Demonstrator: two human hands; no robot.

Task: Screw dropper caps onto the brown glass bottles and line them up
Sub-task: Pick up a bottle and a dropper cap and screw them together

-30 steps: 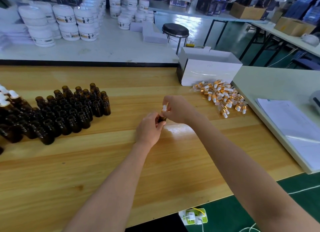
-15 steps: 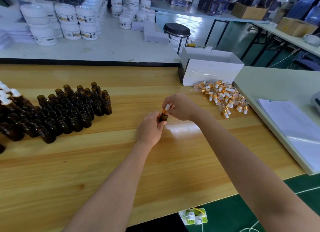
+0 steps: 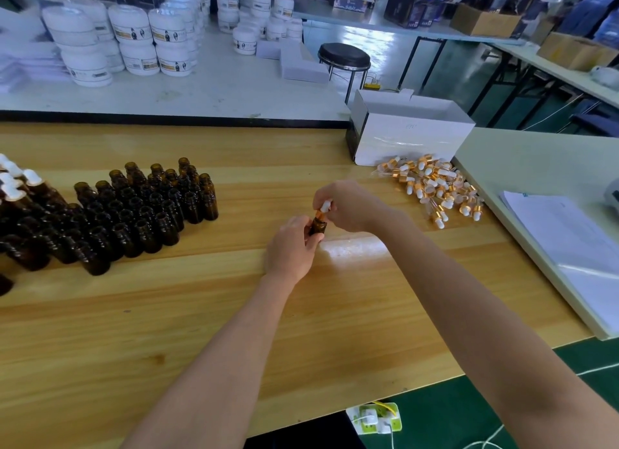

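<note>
The left hand curls round a brown bottle and holds it upright just above the table; whether its base touches the wood cannot be told. The right hand sits just above and to the right of the left, its fingertips pinching a cap whose white bulb and gold collar stand on the bottle's neck. How far the cap is screwed on cannot be told. Well to the left of the left hand stands a dense block of open bottles, all upright and touching their neighbours. Farther left still, at the frame's edge, are a few capped bottles with white bulbs. To the right of the right hand and a little beyond it lies a loose heap of caps, and just behind that heap stands a white box, open at the top. Far right of the right hand, sheets of paper lie on a pale tabletop that adjoins the wooden one.
</note>
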